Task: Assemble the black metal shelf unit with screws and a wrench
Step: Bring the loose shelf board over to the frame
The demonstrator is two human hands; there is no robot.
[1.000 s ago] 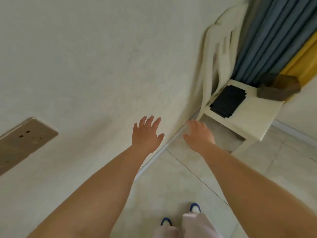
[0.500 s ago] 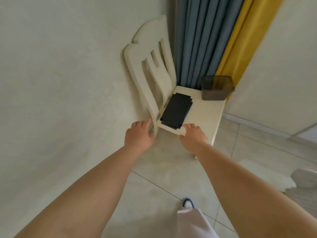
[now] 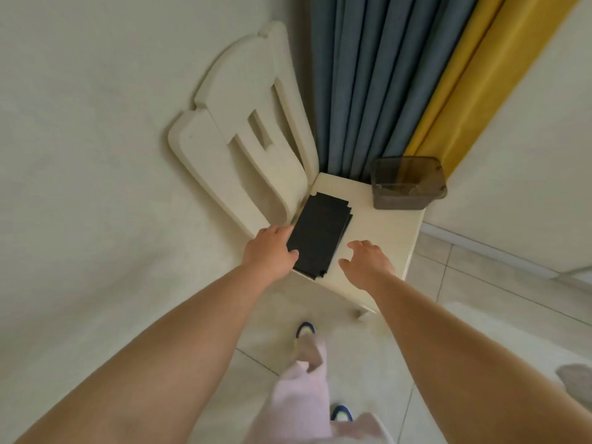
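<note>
A stack of black metal shelf panels [image 3: 318, 233] lies flat on the left side of a cream chair seat [image 3: 381, 219]. My left hand [image 3: 270, 249] is at the stack's near left edge, thumb lying on the top panel and fingers curled along the side. My right hand [image 3: 368, 259] hovers over the bare seat just right of the stack, fingers spread and loosely bent, touching nothing. No screws or wrench can be made out.
A brown translucent box [image 3: 408, 184] stands at the seat's back right corner. The chair back [image 3: 243, 129] leans near the wall on the left. Blue and yellow curtains [image 3: 384, 75] hang behind. My feet stand on tiled floor [image 3: 480, 309] below.
I have stepped closer to the chair. Both hands moved forward from the seat's front edge; the left now reaches the black stack, the right is above the seat.
</note>
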